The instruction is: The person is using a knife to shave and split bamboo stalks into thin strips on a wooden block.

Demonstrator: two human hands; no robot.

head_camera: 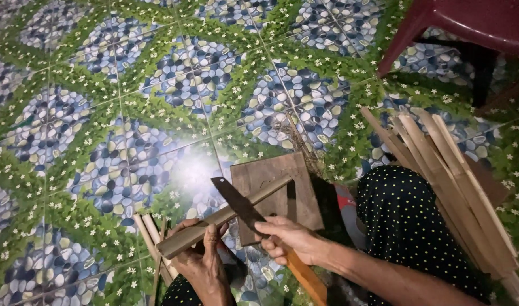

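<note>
Work in hand: a knife blade [237, 203] lies across a bamboo strip [225, 217], its edge set against the strip's upper side near the middle; the person sits on the tiled floor [101, 113].
Done so far: judging by the bundle of long split bamboo slats [452, 187] leaning over the right knee, and a few thinner slats [149, 235] lying on the floor by the left hand, a good deal of splitting looks finished.
Left to do: the strip held now looks whole along its visible length; no cut or opened split can be made out where the blade meets it.
Left hand [203, 263]: grip closed around the near end of the bamboo strip, fingers wrapped over it, holding it slanted up and to the right.
Right hand [290, 241]: grip closed on the knife's orange-brown handle [305, 275], blade pointing up and left.
Where the strip is: raised above the floor in front of the lap, its far end over a square wooden board [276, 190].
Nearby: a dark red plastic stool [469, 22] stands at the upper right, well apart from the hands.
</note>
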